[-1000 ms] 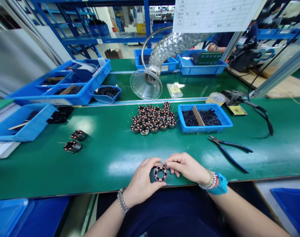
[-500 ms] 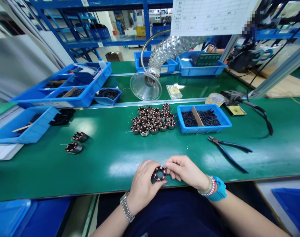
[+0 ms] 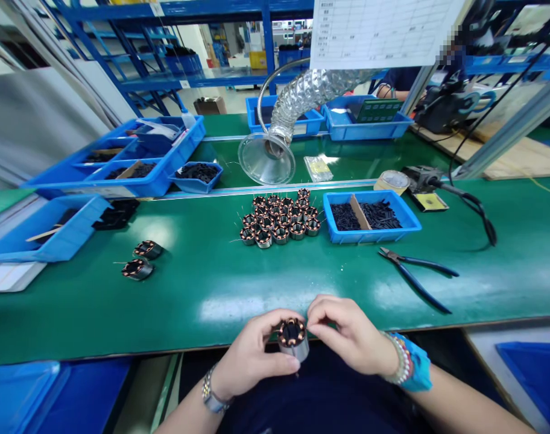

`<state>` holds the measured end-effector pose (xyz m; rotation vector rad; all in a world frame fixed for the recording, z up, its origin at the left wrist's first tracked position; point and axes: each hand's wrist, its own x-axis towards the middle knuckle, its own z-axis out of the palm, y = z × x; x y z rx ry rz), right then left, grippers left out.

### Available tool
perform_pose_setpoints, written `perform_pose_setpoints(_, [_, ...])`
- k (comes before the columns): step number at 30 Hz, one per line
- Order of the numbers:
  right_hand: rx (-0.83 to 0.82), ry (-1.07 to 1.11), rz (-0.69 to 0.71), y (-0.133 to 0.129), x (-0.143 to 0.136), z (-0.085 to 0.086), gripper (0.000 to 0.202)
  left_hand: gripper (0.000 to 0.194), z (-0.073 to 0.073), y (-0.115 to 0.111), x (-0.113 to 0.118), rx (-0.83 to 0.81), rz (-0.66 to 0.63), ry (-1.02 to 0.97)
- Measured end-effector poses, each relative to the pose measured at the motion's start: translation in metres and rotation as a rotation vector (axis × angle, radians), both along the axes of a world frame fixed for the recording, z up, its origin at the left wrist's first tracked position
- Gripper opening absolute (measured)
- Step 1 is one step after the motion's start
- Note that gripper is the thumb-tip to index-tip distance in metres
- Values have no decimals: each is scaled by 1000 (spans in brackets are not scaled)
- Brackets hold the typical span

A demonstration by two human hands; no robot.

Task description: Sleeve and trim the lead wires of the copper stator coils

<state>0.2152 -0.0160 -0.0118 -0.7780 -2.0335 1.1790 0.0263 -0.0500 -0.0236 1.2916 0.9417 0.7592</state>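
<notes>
My left hand [image 3: 252, 355] grips a motor stator [image 3: 293, 347], a silvery ring with copper windings round its rim, just over the table's front edge. The stator stands nearly upright, with its wound end facing up. Close against its upper right side is my right hand [image 3: 350, 334], its thumb and forefinger pinched together. Whatever lies in that pinch is too small to make out. Farther back on the green table stands a cluster of similar stators [image 3: 280, 220], thin wire ends sticking out. Two more stators [image 3: 138, 269] lie at the left.
Right of the cluster sits a divided blue bin [image 3: 374, 236] of short black tubes. Cutting pliers [image 3: 415, 271] lie open before it. A funnel-shaped extraction hood [image 3: 266, 160] hangs behind the cluster. Blue bins [image 3: 160, 181] line the left. At the back right is another person's arm [image 3: 392, 91].
My left hand has lowered the stator toward me and tilted it, so its silvery side shows. My right hand has shifted slightly right and down, still pinched beside it.
</notes>
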Motion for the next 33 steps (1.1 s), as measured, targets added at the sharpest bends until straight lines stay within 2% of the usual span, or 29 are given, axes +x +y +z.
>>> perform_pose_setpoints(2, [448, 1, 60, -2, 1, -1, 14, 50, 0, -4, 1, -296, -32, -304])
perform_pose_setpoints(3, [610, -3, 90, -2, 2, -2, 17, 52, 0, -6, 1, -362, -22, -395])
perform_pose_setpoints(4, [705, -12, 107, -2, 2, -4, 19, 52, 0, -8, 1, -369, -3, -415])
perform_pose_setpoints(5, [713, -23, 108, -1, 2, -6, 20, 49, 0, -8, 1, -317, 17, -363])
perform_pose_setpoints(6, [629, -36, 86, 0, 3, -9, 19, 45, 2, -8, 1, -217, 37, -246])
perform_pose_setpoints(7, [464, -50, 45, 1, 3, -10, 18, 41, 3, -8, 0, -75, 60, -91])
perform_pose_setpoints(9, [-26, -60, -29, 1, 2, -13, 17, 35, 6, -6, -1, 285, 100, 227])
perform_pose_setpoints(11, [-525, 3, -45, 1, 1, -15, 25, 30, 7, -4, -3, 610, 122, 455])
perform_pose_setpoints(13, [-880, 103, -24, 1, 0, -15, 30, 31, 7, -4, -3, 819, 119, 593])
perform_pose_setpoints(16, [-1114, 172, -19, 0, 0, -12, 31, 37, 5, -4, -2, 987, 102, 742])
perform_pose_setpoints(19, [-1208, 154, -9, 1, -1, -10, 27, 38, 5, -4, -2, 1107, 76, 824])
perform_pose_setpoints(21, [-1211, 141, -11, 0, -2, -9, 24, 38, 6, -3, -3, 1134, 60, 842])
perform_pose_setpoints(23, [-1063, 113, -28, -2, -3, -8, 20, 35, 9, -3, -4, 1062, 59, 790])
perform_pose_setpoints(24, [-900, 87, -45, -4, -3, -7, 18, 32, 10, -3, -5, 971, 52, 730])
perform_pose_setpoints(26, [-414, 19, -63, -8, -2, -7, 14, 29, 13, -2, -7, 677, 5, 546])
perform_pose_setpoints(28, [126, -51, -24, -11, 1, -8, 13, 34, 14, -1, -9, 324, -75, 314])
perform_pose_setpoints(29, [342, -78, 12, -11, 3, -9, 14, 37, 14, 0, -9, 178, -106, 215])
perform_pose_setpoints(30, [489, -93, 38, -11, 4, -11, 17, 38, 13, 0, -9, 84, -118, 149])
perform_pose_setpoints(31, [554, -97, 45, -10, 5, -12, 18, 37, 12, 1, -9, 50, -112, 130])
perform_pose_setpoints(32, [535, -95, 21, -9, 6, -14, 19, 36, 11, 2, -8, 75, -83, 166])
perform_pose_setpoints(33, [447, -90, -32, -7, 6, -16, 18, 36, 9, 2, -7, 151, -36, 243])
